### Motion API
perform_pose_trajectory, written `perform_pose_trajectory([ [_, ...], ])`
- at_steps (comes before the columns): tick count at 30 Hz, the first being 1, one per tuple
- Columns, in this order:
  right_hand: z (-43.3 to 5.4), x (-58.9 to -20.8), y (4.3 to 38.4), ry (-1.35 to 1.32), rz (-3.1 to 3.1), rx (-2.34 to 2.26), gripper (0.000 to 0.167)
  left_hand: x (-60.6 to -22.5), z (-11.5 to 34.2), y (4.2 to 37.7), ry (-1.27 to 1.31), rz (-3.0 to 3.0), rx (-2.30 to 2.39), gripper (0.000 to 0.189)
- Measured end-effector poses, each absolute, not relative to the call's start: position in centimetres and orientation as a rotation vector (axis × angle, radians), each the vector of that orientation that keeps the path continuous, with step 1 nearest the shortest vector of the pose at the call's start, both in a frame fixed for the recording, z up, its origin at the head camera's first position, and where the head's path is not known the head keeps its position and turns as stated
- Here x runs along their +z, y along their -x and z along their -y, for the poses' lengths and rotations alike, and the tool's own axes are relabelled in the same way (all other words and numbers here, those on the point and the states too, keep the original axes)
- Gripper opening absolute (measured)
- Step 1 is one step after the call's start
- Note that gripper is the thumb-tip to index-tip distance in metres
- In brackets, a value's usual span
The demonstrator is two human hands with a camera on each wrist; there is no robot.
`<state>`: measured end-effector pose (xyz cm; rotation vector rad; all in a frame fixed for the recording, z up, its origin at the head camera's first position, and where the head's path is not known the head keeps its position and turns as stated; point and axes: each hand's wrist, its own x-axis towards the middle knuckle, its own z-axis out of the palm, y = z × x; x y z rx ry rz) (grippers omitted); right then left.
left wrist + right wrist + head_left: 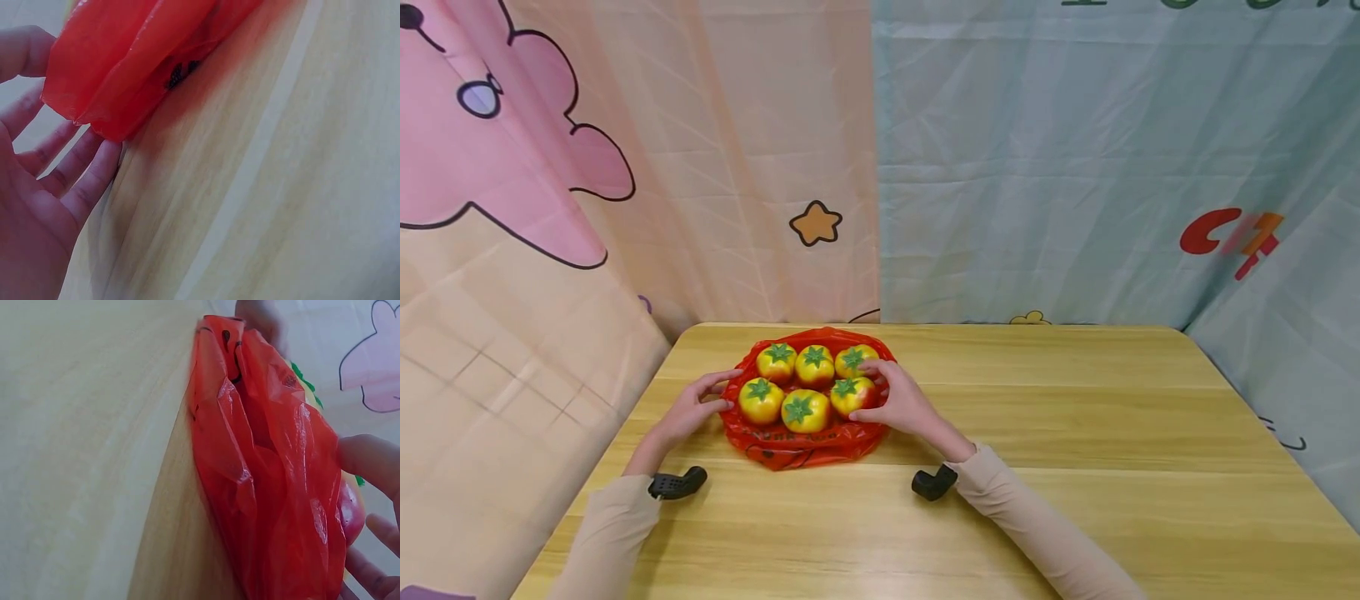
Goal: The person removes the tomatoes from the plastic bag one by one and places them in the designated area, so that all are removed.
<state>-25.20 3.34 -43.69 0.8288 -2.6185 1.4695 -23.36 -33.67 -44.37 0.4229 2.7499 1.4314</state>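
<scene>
A red plastic bag [790, 454], its mouth spread wide, lies on the table with several yellow-and-red fruits with star-shaped green leaf tops in two rows. My left hand [688, 408] is at the bag's left edge, fingers apart; in the left wrist view its fingertips [107, 153] meet the red plastic. At the bag's right side, my right hand [902, 402] is spread around the right front fruit [848, 395]. Its thumb [365, 459] overlaps the bag's rim in the right wrist view. Its fingers also overlap the right back fruit [852, 360].
The light wooden table [1075, 450] extends to the right and in front of the bag. Printed curtains [1037, 167] hang behind it and along both sides. Each wrist wears a black device, such as the one [679, 483] on the left.
</scene>
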Motion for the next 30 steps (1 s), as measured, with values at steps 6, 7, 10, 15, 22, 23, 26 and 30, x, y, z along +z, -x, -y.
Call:
perform_pose_trajectory([
  [6, -3.14, -43.97, 25.23, -0.808, 2.637, 1.460, 0.066, -44.47, 33.56, 23.31, -0.396, -2.733, 1.456, 0.051],
  [7, -3.10, -44.00, 25.24, -0.805, 2.640, 1.457, 0.066, -44.46, 33.56, 23.30, -0.395, -2.729, 1.461, 0.051],
  [10, -3.00, -44.05, 25.27, -0.797, 2.649, 1.450, 0.065, -44.39, 33.54, 23.29, -0.400, -2.717, 1.487, 0.052],
  [15, -2.88, -44.18, 25.22, -0.790, 2.652, 1.440, 0.062, -44.44, 33.61, 23.34, -0.406, -2.711, 1.493, 0.054],
  [22, -2.88, -44.15, 25.08, -0.797, 2.656, 1.407, 0.061, -44.70, 33.61, 23.34, -0.405, -2.702, 1.499, 0.054],
  [23, -2.87, -44.13, 25.06, -0.795, 2.660, 1.403, 0.061, -44.71, 33.63, 23.35, -0.401, -2.701, 1.497, 0.055],
  [26, -2.87, -44.05, 24.98, -0.786, 2.666, 1.410, 0.060, -44.67, 33.61, 23.31, -0.391, -2.695, 1.501, 0.055],
  [30, -2.89, -44.01, 24.93, -0.792, 2.662, 1.395, 0.059, -44.67, 33.63, 23.28, -0.397, -2.695, 1.505, 0.054],
])
